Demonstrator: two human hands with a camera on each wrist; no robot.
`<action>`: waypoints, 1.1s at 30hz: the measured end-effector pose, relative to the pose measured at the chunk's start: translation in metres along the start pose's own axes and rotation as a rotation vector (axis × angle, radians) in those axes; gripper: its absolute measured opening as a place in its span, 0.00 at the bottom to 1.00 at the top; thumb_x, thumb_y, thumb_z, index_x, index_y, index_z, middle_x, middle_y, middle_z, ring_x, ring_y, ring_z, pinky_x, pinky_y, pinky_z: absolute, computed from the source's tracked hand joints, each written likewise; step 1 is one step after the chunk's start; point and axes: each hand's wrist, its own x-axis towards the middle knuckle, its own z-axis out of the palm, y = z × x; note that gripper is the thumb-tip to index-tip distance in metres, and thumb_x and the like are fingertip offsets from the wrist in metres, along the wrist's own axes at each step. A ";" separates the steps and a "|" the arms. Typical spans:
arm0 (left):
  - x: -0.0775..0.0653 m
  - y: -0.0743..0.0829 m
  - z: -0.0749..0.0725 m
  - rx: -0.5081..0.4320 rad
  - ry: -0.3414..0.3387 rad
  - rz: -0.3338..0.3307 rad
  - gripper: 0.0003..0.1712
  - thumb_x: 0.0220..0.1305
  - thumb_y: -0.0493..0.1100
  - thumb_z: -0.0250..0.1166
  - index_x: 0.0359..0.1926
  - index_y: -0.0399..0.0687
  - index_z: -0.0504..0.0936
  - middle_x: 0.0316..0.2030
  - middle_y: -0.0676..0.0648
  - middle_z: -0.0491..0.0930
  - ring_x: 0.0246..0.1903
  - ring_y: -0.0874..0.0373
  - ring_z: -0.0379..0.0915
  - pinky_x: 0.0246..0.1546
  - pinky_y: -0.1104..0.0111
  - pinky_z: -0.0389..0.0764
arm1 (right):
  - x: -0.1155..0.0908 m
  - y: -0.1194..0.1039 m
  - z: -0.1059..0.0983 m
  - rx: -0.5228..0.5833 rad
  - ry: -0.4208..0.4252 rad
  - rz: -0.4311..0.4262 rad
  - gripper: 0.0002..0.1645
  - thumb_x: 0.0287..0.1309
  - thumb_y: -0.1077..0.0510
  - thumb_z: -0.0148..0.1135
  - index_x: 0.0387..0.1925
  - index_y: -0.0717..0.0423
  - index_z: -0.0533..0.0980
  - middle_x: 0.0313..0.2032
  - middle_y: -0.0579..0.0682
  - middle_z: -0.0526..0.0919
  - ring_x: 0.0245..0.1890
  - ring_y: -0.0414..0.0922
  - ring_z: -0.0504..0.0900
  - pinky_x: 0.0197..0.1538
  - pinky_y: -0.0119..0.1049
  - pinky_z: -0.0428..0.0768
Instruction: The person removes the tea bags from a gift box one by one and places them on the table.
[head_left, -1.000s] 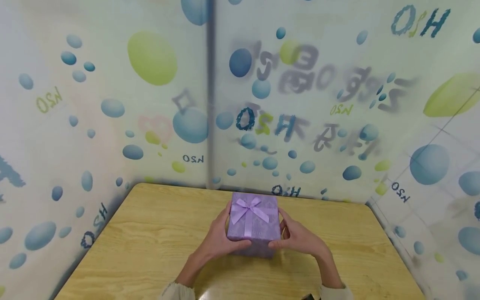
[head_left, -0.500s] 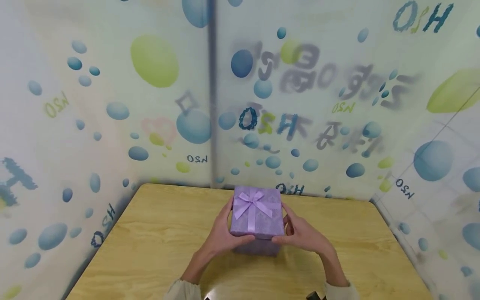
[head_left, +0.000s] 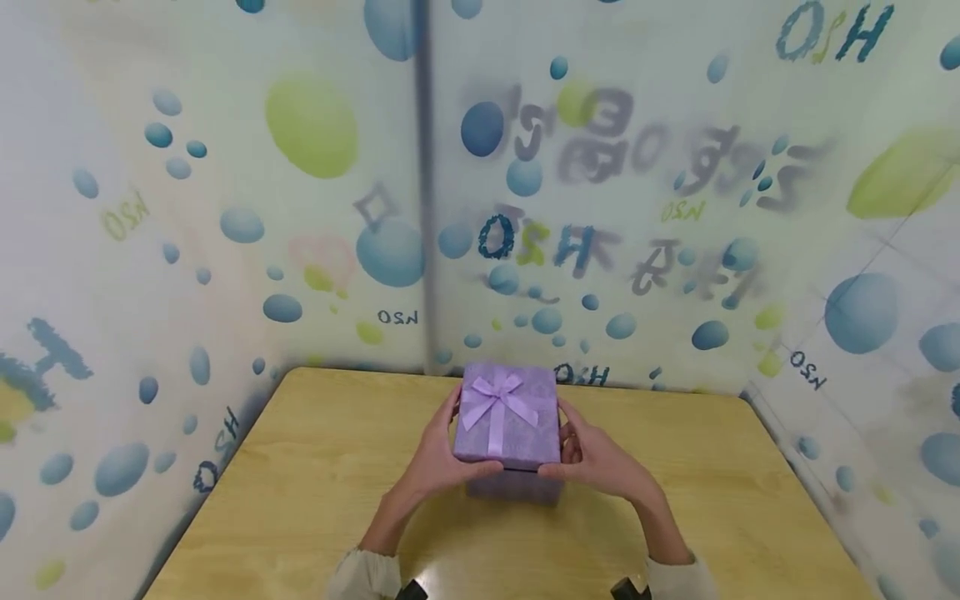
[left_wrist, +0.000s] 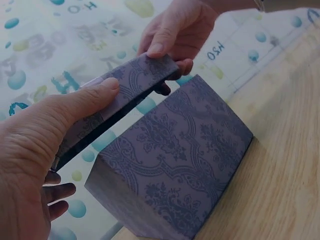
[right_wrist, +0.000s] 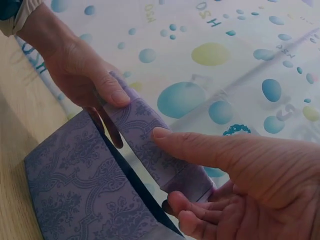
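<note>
A lilac gift box has a patterned base (head_left: pixel 517 487) standing on the table, with its lid (head_left: pixel 528 437) held above it. Pale ribbon and a bow (head_left: pixel 498 400) decorate the lid's top. My left hand (head_left: pixel 435 458) grips the lid's left side, thumb along the front rim. The right hand (head_left: pixel 600 458) grips the opposite side in the same way. In both wrist views, a gap separates the lid (left_wrist: pixel 135 82) from the base (left_wrist: pixel 175 160), and the lid stands clear of it. What the base contains is hidden.
The wooden table (head_left: pixel 315 492) runs back to a wall (head_left: pixel 637 183) covered with blue and green spots and lettering. Side walls stand close on the left and right. Small black objects (head_left: pixel 626 590) show near both sleeves.
Both hands have raised the lid a little, widening its separation from the base. The base stays on the table, and the head view has shifted slightly.
</note>
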 end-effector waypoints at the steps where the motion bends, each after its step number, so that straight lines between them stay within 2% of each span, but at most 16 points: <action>1: 0.001 -0.001 -0.001 0.003 -0.006 0.001 0.79 0.39 0.59 0.89 0.85 0.60 0.47 0.77 0.54 0.61 0.74 0.54 0.60 0.73 0.47 0.64 | 0.002 0.000 0.001 0.006 0.005 -0.013 0.69 0.61 0.49 0.77 0.84 0.61 0.39 0.40 0.52 0.79 0.31 0.41 0.79 0.35 0.34 0.81; 6: 0.006 0.000 -0.007 -0.007 0.022 0.037 0.77 0.41 0.56 0.89 0.85 0.59 0.48 0.77 0.55 0.61 0.73 0.53 0.62 0.71 0.46 0.66 | 0.011 -0.001 0.004 0.011 0.053 -0.043 0.69 0.60 0.47 0.78 0.84 0.58 0.39 0.40 0.51 0.78 0.31 0.41 0.77 0.34 0.34 0.79; 10: 0.001 0.003 -0.012 -0.002 -0.003 0.009 0.76 0.42 0.57 0.89 0.84 0.60 0.48 0.78 0.54 0.60 0.73 0.52 0.62 0.70 0.46 0.67 | 0.009 -0.002 0.010 0.016 0.052 -0.015 0.70 0.60 0.48 0.78 0.84 0.58 0.39 0.41 0.51 0.78 0.32 0.41 0.78 0.34 0.34 0.80; 14: -0.004 0.005 -0.018 0.000 -0.014 -0.029 0.75 0.42 0.57 0.89 0.83 0.63 0.49 0.77 0.54 0.60 0.73 0.51 0.61 0.69 0.45 0.67 | 0.007 -0.007 0.017 0.039 0.031 -0.035 0.70 0.62 0.48 0.76 0.84 0.61 0.36 0.41 0.51 0.78 0.33 0.42 0.78 0.35 0.34 0.80; 21: -0.004 0.010 -0.028 0.017 -0.004 -0.002 0.73 0.43 0.57 0.88 0.83 0.62 0.51 0.75 0.55 0.62 0.72 0.52 0.61 0.69 0.45 0.67 | 0.008 -0.016 0.023 0.068 0.061 -0.032 0.69 0.62 0.49 0.77 0.84 0.60 0.38 0.40 0.52 0.78 0.33 0.44 0.77 0.35 0.33 0.80; 26: -0.013 0.008 -0.039 0.050 0.043 0.001 0.72 0.41 0.58 0.88 0.82 0.61 0.54 0.74 0.53 0.62 0.70 0.53 0.62 0.68 0.45 0.67 | 0.015 -0.022 0.033 0.074 0.051 -0.058 0.67 0.63 0.50 0.76 0.84 0.61 0.38 0.41 0.51 0.79 0.33 0.43 0.78 0.35 0.33 0.80; 33: -0.028 -0.001 -0.062 0.041 0.118 0.026 0.72 0.41 0.48 0.89 0.83 0.58 0.54 0.75 0.48 0.62 0.63 0.51 0.65 0.59 0.53 0.71 | 0.031 -0.046 0.058 0.042 0.099 -0.088 0.67 0.62 0.47 0.77 0.83 0.63 0.41 0.36 0.48 0.79 0.31 0.40 0.78 0.34 0.32 0.80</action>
